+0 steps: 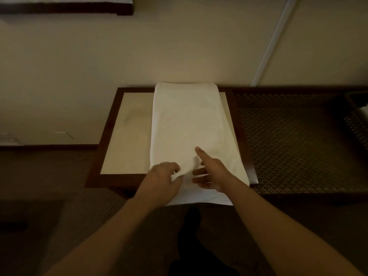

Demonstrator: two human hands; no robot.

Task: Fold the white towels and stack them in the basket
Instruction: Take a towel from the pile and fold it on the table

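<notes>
Left fingers: the left hand (162, 179), lower centre of the frame, has its fingers curled and pinching a small bunch of the white towel (189, 124) at the near end.
Right fingers: the right hand (211, 174), just right of the left, is spread and holds nothing; its forefinger points straight up the cloth and the other fingers lie loosely apart on the fabric.
Towel: a long strip running from centre frame up to the wall, on the small table (127, 132) with a pale top and dark frame; its near end hangs over the front edge.
Step in hand, as I judge it: taking up the near end to fold it over the far end.
Doing it well: catch both near corners, not the middle bunch, lift evenly, match the edges, then smooth flat with a palm.
Basket: a dark container (356, 102) sits at the right edge of the frame, mostly cut off; something pale shows in it, but I cannot tell what.
</notes>
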